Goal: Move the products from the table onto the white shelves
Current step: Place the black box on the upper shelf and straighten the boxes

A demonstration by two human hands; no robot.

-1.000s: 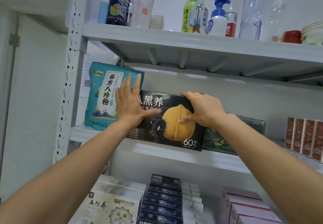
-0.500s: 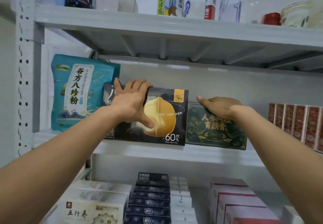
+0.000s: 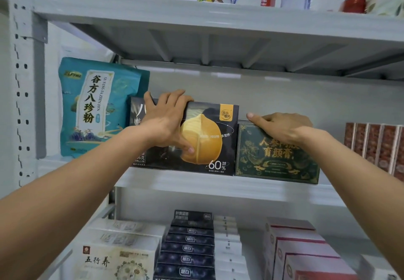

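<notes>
Black box (image 3: 203,148): upright on the middle shelf (image 3: 218,185), at its front edge, between teal pouch (image 3: 98,109) and green box (image 3: 275,159), touching the latter. Left hand (image 3: 166,124) grips its top edge, thumb on the front. Right hand (image 3: 284,126) hooks fingers over the green box's top. Status: both shelved, apparently being squared up; table unseen, remainder unknown. Print: black box "60%", "多营养"; pouch "谷方八珍粉", "GU FANG BA ZHEN FEN"; green box "育颜膏".
</notes>
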